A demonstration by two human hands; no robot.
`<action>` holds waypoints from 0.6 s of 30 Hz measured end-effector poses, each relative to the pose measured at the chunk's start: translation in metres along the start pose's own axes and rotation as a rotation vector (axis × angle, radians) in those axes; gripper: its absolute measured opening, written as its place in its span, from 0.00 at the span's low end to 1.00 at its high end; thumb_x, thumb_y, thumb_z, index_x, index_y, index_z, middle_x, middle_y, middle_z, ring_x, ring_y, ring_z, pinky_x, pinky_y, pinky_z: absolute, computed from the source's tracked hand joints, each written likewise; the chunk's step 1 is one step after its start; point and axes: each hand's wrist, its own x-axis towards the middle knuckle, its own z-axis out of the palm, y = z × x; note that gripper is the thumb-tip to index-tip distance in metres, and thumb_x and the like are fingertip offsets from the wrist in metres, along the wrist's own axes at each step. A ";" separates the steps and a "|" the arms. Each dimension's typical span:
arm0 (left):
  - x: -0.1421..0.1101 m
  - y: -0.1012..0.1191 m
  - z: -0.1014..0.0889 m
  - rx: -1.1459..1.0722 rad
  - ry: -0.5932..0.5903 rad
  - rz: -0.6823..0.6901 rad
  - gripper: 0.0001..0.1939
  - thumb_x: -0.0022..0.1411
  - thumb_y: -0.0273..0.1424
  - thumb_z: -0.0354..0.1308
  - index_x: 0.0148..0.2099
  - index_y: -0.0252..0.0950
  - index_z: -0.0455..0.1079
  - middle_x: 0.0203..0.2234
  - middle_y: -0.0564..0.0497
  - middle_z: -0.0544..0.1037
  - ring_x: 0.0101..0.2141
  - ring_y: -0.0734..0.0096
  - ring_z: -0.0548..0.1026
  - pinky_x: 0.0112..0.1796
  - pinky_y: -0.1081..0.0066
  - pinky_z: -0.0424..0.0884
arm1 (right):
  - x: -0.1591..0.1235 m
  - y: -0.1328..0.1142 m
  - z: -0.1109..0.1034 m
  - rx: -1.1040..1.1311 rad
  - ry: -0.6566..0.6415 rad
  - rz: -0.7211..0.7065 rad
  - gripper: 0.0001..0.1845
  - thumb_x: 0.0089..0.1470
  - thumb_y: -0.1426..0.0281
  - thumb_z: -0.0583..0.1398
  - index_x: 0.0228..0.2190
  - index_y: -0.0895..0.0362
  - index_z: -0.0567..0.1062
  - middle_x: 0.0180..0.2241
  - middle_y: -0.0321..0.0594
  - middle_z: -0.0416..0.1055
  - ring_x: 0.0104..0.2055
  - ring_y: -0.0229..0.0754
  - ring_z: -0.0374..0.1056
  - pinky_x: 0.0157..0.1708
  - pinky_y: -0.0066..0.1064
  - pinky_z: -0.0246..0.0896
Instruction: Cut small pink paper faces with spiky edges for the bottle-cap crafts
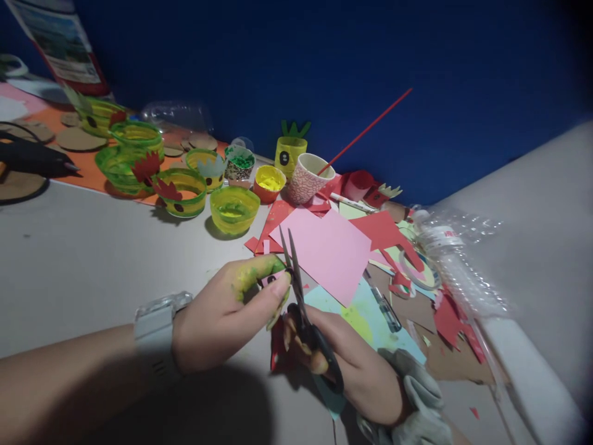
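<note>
My left hand, its thumb and forefinger stained green and yellow, pinches a small piece of pink paper with a black mark on it. Black-handled scissors are in my right hand, blades parted slightly and pointing away from me. The blades pass close by my left fingertips; whether they touch the paper I cannot tell. A red piece shows beneath my hands, partly hidden. Just beyond the scissors lies a larger pink sheet with a notched edge.
Several painted yellow-green cups, including a bowl-shaped one, stand at the back left. A patterned paper cup holds a red stick. Paper scraps, a pen and clear plastic bottles lie rightward. A black glue gun is far left.
</note>
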 end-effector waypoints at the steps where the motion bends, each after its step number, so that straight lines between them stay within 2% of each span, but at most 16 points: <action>1: 0.000 0.000 0.000 -0.003 0.009 0.000 0.16 0.71 0.33 0.45 0.29 0.34 0.59 0.22 0.57 0.62 0.24 0.79 0.60 0.25 0.78 0.60 | 0.000 0.001 0.000 0.013 -0.004 -0.001 0.27 0.57 0.44 0.54 0.29 0.56 0.65 0.25 0.32 0.61 0.27 0.37 0.56 0.28 0.28 0.53; 7: 0.002 -0.003 0.002 -0.079 0.045 -0.013 0.15 0.71 0.34 0.46 0.31 0.34 0.60 0.23 0.57 0.62 0.25 0.79 0.60 0.26 0.79 0.61 | 0.002 0.001 -0.002 0.014 -0.020 -0.008 0.29 0.55 0.42 0.55 0.29 0.57 0.66 0.25 0.32 0.60 0.26 0.36 0.55 0.27 0.28 0.53; 14: 0.003 0.000 0.001 -0.069 -0.016 0.010 0.14 0.70 0.30 0.46 0.29 0.34 0.60 0.22 0.57 0.62 0.24 0.81 0.59 0.25 0.81 0.59 | 0.003 -0.001 -0.002 0.000 -0.024 -0.022 0.28 0.55 0.43 0.55 0.29 0.57 0.67 0.25 0.33 0.63 0.26 0.37 0.57 0.27 0.28 0.54; 18: 0.003 0.000 -0.001 -0.086 -0.030 0.012 0.14 0.70 0.29 0.46 0.30 0.34 0.61 0.23 0.57 0.62 0.24 0.81 0.60 0.26 0.81 0.60 | 0.001 -0.001 -0.001 -0.026 -0.004 -0.011 0.29 0.55 0.42 0.54 0.28 0.56 0.66 0.24 0.32 0.61 0.26 0.37 0.55 0.26 0.28 0.52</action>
